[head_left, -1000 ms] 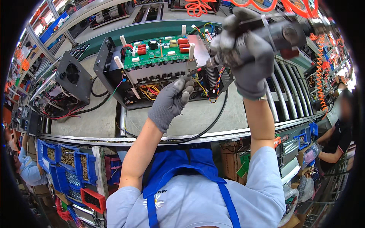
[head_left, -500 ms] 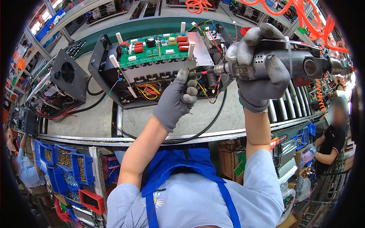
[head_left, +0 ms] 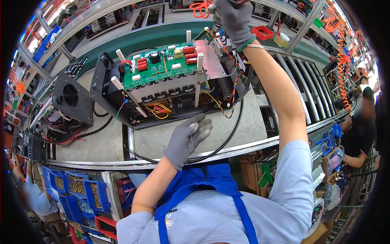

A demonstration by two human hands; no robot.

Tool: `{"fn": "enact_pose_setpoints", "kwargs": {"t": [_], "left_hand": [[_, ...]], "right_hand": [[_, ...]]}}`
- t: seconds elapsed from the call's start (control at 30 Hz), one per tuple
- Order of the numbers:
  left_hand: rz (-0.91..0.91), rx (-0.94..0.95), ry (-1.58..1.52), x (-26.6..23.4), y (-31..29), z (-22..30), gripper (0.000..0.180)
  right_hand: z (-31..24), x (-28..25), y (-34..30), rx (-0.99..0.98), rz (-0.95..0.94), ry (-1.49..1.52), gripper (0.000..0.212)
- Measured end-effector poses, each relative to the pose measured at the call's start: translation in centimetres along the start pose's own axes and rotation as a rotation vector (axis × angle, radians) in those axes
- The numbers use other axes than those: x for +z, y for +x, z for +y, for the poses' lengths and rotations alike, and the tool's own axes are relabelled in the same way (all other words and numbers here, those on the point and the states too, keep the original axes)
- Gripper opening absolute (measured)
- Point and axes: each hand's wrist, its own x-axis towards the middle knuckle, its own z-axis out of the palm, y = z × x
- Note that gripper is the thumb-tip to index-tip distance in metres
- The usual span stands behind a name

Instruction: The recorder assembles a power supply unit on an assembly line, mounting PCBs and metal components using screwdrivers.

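My right hand (head_left: 235, 22), in a grey glove, is raised at the top edge, past the open machine. It is closed around the grey power driver (head_left: 217, 18), most of which is hidden by the hand or out of the picture. My left hand (head_left: 185, 140), gloved too, hovers over the bench in front of the machine, fingers loosely bent and apart from the thumb, nothing visible in it. The machine's dark metal chassis (head_left: 106, 87) carries a green circuit board (head_left: 162, 73) with red components and white posts. Yellow wires (head_left: 158, 110) show below the board.
A second open unit with a fan (head_left: 70, 94) stands at left. A black cable (head_left: 227, 140) loops along the bench front. Metal rollers (head_left: 302, 89) lie at right. Blue bins of screws (head_left: 96, 195) hang below left. Orange coiled hoses (head_left: 343, 77) hang right, near another person (head_left: 357, 136).
My right hand has lifted the driver away from the machine, up to the top edge. My left hand has drawn back toward me from the chassis and its fingers have loosened.
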Motion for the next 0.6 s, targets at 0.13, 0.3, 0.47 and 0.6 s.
{"fn": "enact_pose_setpoints", "kwargs": {"t": [0.13, 0.3, 0.47, 0.6], "left_hand": [[0.069, 0.054, 0.214, -2.0, -1.7, -0.3, 0.043], [0.122, -0.003, 0.231, -3.0, -1.9, 0.2, 0.040], [-0.012, -0.079, 0.128, -3.6, -1.1, -0.2, 0.039], [0.129, -0.030, 0.233, -1.5, -1.0, -0.6, 0.042]], "right_hand": [[2.5, 0.3, 1.3, 0.106, 0.036, -0.052, 0.010], [2.1, 0.3, 1.8, 0.168, -0.018, 0.033, 0.009], [2.6, 0.3, 2.0, 0.161, -0.046, 0.001, 0.009], [4.3, 0.3, 3.8, 0.175, -0.016, -0.009, 0.014]]}}
